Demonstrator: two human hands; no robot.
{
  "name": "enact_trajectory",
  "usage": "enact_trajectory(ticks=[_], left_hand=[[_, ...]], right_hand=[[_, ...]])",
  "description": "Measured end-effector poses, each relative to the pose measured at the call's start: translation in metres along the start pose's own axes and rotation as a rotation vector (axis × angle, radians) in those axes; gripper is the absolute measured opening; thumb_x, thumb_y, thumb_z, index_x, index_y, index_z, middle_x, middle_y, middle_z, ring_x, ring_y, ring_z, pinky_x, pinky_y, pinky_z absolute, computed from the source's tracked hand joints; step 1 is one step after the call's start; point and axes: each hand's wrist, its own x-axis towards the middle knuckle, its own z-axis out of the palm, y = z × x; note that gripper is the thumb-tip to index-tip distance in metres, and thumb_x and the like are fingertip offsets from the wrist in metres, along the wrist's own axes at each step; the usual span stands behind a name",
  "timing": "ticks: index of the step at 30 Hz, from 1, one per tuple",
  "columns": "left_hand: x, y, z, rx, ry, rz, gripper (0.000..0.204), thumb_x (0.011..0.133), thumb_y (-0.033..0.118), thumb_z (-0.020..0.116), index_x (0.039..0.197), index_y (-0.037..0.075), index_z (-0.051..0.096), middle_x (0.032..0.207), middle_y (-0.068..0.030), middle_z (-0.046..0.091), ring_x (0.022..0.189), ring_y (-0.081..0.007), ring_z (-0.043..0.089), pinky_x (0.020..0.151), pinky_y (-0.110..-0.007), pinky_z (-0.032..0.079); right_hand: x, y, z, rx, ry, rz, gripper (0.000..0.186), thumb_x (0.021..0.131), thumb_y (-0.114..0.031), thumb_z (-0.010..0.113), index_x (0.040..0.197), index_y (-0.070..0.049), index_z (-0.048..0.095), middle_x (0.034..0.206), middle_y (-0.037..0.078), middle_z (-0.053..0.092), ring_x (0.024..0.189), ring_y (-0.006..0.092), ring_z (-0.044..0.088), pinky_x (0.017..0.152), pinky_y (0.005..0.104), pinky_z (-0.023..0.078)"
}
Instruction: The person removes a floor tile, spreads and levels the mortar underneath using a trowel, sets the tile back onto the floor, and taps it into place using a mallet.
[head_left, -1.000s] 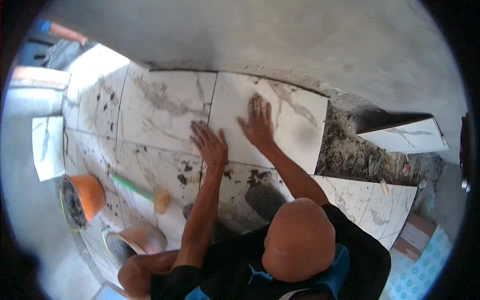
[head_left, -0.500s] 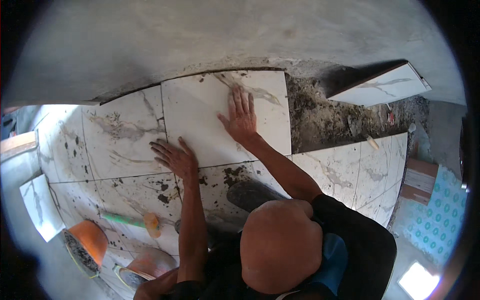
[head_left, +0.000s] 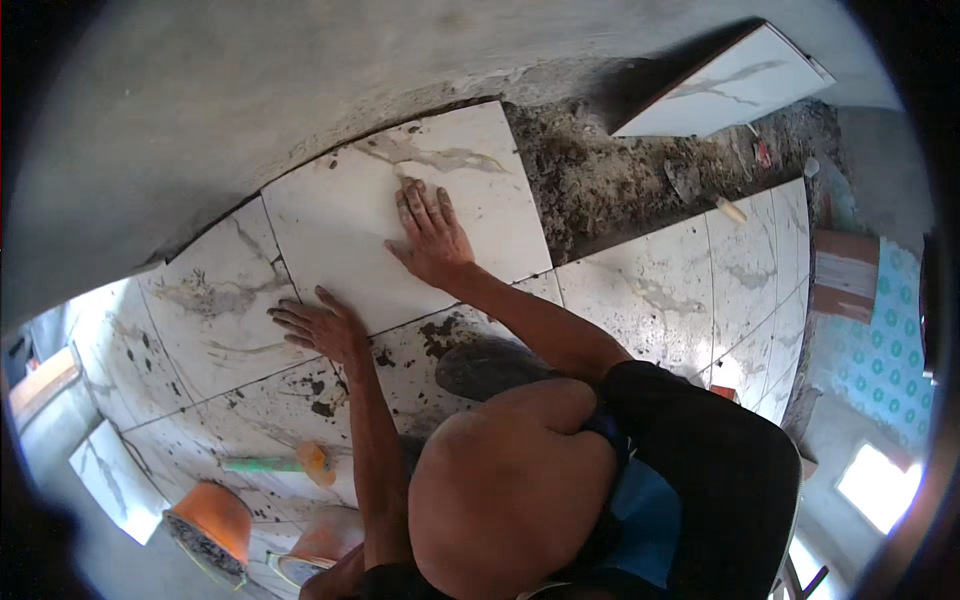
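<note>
A large white tile point(head_left: 340, 225) with grey veining lies flat along the base of the wall. My right hand point(head_left: 435, 240) rests palm down on its middle, fingers spread and smudged with grey. My left hand point(head_left: 322, 328) is also flat, fingers apart, across the joint between this tile and the neighbouring veined tile point(head_left: 215, 355) on its left. Neither hand grips anything. Beyond the tile's right edge stretches a rough, dark bed of mortar point(head_left: 575, 185). On it, farther right, a trowel lies with its wooden handle point(head_left: 733, 210) over the adjoining tiles.
Another veined tile point(head_left: 735, 85) leans against the wall at the far right. At lower left are a green-handled mallet point(head_left: 317, 463), an orange bucket point(head_left: 222, 512) holding grey material and a second bucket point(head_left: 330, 528). Dark crumbs dot the nearer tiles. A cardboard piece point(head_left: 845, 272) lies right.
The whole view has turned and shifted, so the tiles now slant up to the right. Both hands stay flat at about the same places on the tiles.
</note>
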Motion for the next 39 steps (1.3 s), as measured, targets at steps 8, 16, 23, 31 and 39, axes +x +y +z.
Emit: enact_trajectory(ticks=[8,16,23,31,39], left_hand=[[0.021,-0.026,0.010,0.073,0.016,0.050,0.072,0.092,0.051,0.024,0.138,-0.004,0.015,0.144,-0.0259,0.005,0.134,-0.0381,0.006,0.103,-0.057,0.011],[0.022,-0.052,0.021,0.217,0.062,0.147,0.068,0.093,0.042,0.035,0.137,-0.006,0.017,0.144,-0.0251,0.012,0.135,-0.0361,0.009,0.104,-0.056,0.011],[0.049,-0.104,-0.008,0.111,0.117,-0.264,0.064,0.094,0.043,0.021,0.135,-0.007,0.019,0.144,-0.0255,0.009,0.135,-0.0346,0.004,0.106,-0.052,0.003],[0.023,-0.033,-0.007,-0.080,0.031,0.217,0.062,0.091,0.039,0.040,0.132,-0.007,0.029,0.140,-0.0274,0.020,0.133,-0.0386,0.014,0.107,-0.049,0.013],[0.020,-0.027,-0.012,0.016,-0.008,0.300,0.055,0.090,0.036,0.042,0.134,0.003,0.034,0.140,-0.0227,0.024,0.132,-0.0371,0.018,0.106,-0.049,0.014]], right_hand=[[0.003,-0.012,-0.037,0.154,0.136,-0.057,0.070,0.087,-0.049,0.040,0.134,0.002,0.027,0.142,0.019,0.020,0.134,0.0311,0.015,0.108,0.0507,0.011],[-0.009,-0.009,0.012,0.057,-0.089,0.021,0.073,0.084,-0.051,0.046,0.133,0.000,0.030,0.143,0.020,0.018,0.134,0.0305,0.014,0.107,0.0519,0.011],[-0.007,-0.001,-0.001,-0.052,0.005,-0.087,0.061,0.087,-0.043,0.046,0.133,-0.004,0.033,0.142,0.020,0.021,0.132,0.0321,0.022,0.104,0.0535,0.018],[0.002,-0.005,-0.002,-0.078,0.012,-0.126,0.063,0.087,-0.042,0.047,0.133,-0.002,0.032,0.141,0.021,0.022,0.131,0.0336,0.022,0.103,0.0535,0.020],[0.048,-0.004,-0.004,0.015,0.261,-0.018,0.069,0.088,-0.040,0.047,0.137,0.001,0.022,0.142,0.021,0.021,0.132,0.0337,0.020,0.104,0.0525,0.017]])
